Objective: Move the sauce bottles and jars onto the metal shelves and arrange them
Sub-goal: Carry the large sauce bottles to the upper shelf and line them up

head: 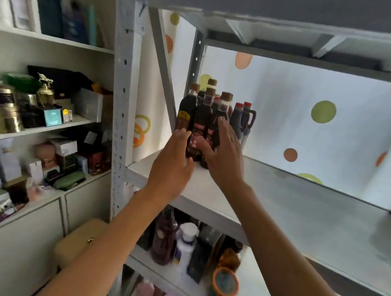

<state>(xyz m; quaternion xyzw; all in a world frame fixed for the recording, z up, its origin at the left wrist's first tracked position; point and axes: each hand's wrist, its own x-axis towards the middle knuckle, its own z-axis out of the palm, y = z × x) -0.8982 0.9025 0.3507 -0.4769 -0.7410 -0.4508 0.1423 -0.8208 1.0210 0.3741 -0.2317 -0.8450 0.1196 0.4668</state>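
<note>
Both hands, left hand (175, 154) and right hand (223, 154), flat-fingered against eight-odd dark sauce bottles (199, 125) (crowded).

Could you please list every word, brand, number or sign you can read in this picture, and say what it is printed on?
None can be read.
Red and yellow labels on the dark brown-capped sauce bottles: print too blurred.
Black label on the gold round tin: too small.
Label on the white pump bottle on the lower shelf: blurred.
</note>
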